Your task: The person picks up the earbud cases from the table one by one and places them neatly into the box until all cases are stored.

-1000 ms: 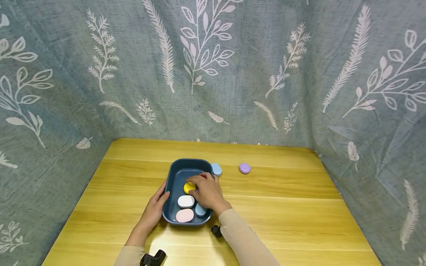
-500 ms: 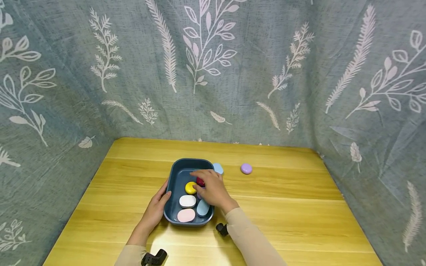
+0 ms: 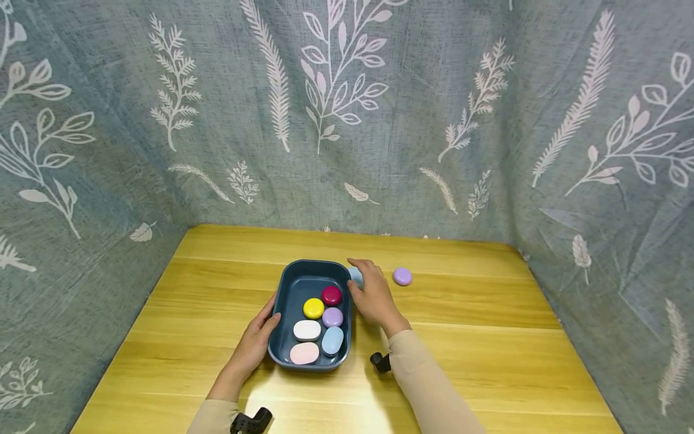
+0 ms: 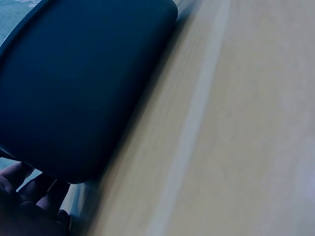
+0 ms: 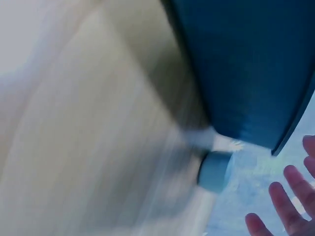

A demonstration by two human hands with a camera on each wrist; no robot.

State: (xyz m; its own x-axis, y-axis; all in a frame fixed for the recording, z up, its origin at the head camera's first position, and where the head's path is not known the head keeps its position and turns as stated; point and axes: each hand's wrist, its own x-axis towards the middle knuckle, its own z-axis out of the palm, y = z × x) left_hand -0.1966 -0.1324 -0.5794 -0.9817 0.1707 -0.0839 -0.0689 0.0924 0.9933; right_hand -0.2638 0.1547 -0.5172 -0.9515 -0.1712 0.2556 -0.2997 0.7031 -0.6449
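Note:
A dark blue rectangular box [image 3: 289,295] stands on the table, and my left hand [image 3: 252,340] grips its left side, thumb at the rim and fingers outside. Inside lie smooth rounded pieces: dark red [image 3: 332,295], yellow [image 3: 313,308], purple [image 3: 332,317], white oval [image 3: 306,330], light blue oval [image 3: 332,341] and pale pink oval [image 3: 305,353]. My right hand [image 3: 375,298] is just outside the box's far right corner, fingers spread. It hovers by another light blue piece [image 3: 355,276], partly hidden behind the box; in the right wrist view this piece [image 5: 215,171] stands apart from the fingers.
A round purple piece [image 3: 402,276] lies on the wooden table [image 3: 477,337], right of my right hand. Patterned grey-blue cloth [image 3: 347,175] hangs behind the table and along both sides. Black wrist devices [image 3: 252,420] sit at both sleeves.
My right hand has left the box, where it was over the pieces, and moved right to the light blue piece outside. The dark red and purple pieces inside are uncovered. My left hand keeps its grip.

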